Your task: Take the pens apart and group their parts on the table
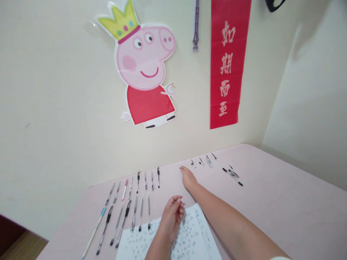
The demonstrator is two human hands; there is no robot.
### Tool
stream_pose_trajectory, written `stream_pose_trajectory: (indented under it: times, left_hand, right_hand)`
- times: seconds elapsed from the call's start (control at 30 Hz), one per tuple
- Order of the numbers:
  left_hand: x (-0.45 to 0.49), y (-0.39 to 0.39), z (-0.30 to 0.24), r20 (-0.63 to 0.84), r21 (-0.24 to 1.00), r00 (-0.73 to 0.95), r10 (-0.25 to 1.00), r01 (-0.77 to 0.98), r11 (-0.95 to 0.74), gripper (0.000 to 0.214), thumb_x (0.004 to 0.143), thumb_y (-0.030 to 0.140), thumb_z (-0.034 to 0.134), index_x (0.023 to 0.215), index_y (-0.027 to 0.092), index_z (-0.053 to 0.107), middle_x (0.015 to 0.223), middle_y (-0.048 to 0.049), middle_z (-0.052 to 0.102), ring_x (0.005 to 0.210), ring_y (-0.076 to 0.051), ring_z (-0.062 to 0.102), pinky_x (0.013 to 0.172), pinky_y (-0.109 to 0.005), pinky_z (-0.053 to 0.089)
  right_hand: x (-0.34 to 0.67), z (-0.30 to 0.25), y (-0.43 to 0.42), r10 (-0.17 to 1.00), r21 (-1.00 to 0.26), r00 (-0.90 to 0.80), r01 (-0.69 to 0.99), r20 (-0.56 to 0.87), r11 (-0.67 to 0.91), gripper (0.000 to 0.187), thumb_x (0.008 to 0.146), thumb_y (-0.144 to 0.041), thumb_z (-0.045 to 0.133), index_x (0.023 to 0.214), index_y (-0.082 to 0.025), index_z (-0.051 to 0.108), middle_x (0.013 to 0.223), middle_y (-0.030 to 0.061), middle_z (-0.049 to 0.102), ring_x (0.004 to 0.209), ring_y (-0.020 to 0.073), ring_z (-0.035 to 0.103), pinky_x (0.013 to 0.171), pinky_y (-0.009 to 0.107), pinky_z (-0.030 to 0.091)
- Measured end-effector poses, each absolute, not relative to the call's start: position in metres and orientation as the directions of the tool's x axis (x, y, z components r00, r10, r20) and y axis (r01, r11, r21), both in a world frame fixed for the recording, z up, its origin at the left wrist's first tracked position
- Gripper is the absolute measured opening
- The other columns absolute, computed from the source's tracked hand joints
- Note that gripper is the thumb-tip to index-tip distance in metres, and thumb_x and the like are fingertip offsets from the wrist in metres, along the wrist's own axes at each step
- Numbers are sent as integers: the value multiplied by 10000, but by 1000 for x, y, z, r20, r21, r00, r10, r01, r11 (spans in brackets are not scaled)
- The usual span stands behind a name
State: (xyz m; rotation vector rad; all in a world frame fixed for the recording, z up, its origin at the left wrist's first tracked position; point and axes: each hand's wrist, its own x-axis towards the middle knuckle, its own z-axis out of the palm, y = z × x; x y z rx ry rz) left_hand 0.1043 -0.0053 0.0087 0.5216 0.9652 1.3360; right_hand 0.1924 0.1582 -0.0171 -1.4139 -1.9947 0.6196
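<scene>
My left hand (172, 213) rests over a sheet of handwritten paper (189, 238), its fingers curled in a pinch. A thin dark bit shows by its fingertips, too small to name. Stretched toward the back edge of the table, my right hand (188, 177) has its fingers pressed together, with a small dark tip at them; what it holds is mostly hidden. To the left lie two rows of pens, among them a black-capped pen (158, 177), a pink-and-white pen (125, 189) and a long pen with a blue end (94, 233).
Right of my right hand, several pen parts (208, 161) lie near the wall. A black-capped pen (232, 177) sits farther right on the pale pink tabletop (271, 202). On the wall hang a cartoon pig cutout (149, 104) and a red banner (229, 65).
</scene>
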Motion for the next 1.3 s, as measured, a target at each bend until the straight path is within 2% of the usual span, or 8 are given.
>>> stream_pose_trajectory:
  times: [0.1,0.27,0.43,0.6,0.7,0.87,1.0,1.3]
  left_hand:
    - [104,-5,8,-288,794,-35,957,-567,218,239,669,216,705,857,146,574,620,18,561,482,-38,450,425,-130,343]
    - [103,-4,7,-289,792,-23,957,-567,226,234,678,214,698,862,145,571,610,17,557,474,-37,443,418,-124,331]
    - [103,-4,6,-293,793,-29,956,-566,226,246,675,222,704,868,145,573,612,20,554,479,-37,446,421,-123,330]
    - [103,-4,5,-290,789,-22,957,-571,226,237,682,225,698,863,142,571,609,19,558,465,-35,435,415,-125,330]
    - [103,-4,6,-303,777,-20,953,-584,235,231,681,209,697,860,140,568,611,17,561,466,-33,438,414,-120,330]
    - [103,-3,6,-301,779,-23,953,-583,233,231,685,212,696,864,138,569,607,18,558,472,-34,442,418,-119,330]
    - [103,-3,6,-296,786,-19,955,-572,232,247,682,222,702,872,136,569,606,20,559,473,-33,442,423,-119,333]
    - [102,-4,6,-298,791,-15,954,-564,238,250,690,245,699,873,141,565,596,28,551,473,-34,444,422,-121,328]
  right_hand:
    - [189,-17,167,956,-685,-207,666,209,294,473,892,-123,235,1321,-56,424,1389,144,408,1293,210,357,1091,350,216]
    - [186,-19,179,962,-677,-161,686,219,269,473,895,-121,213,1299,-27,441,1377,161,422,1274,201,385,1083,320,236]
    - [184,-25,190,968,-663,-120,710,221,239,471,880,-96,244,1302,-82,453,1373,117,440,1271,189,391,1074,319,256]
    - [181,-33,198,971,-647,-85,732,223,213,469,861,-65,264,1279,-31,472,1369,164,431,1270,212,392,1058,317,277]
    - [180,-37,201,970,-645,-68,736,232,206,476,852,-50,270,1280,-53,481,1375,155,424,1267,215,397,1059,323,276]
    - [181,-40,202,963,-647,-69,727,262,228,532,792,-8,338,1294,-115,480,1407,113,390,1289,203,363,1080,329,242]
    - [185,-40,204,953,-655,-84,708,292,263,580,746,8,364,1309,-94,456,1390,126,413,1300,205,344,1110,358,167]
    - [199,-41,204,940,-723,-59,624,335,297,583,740,-20,313,1293,-120,466,1370,81,451,1273,126,381,1072,307,274]
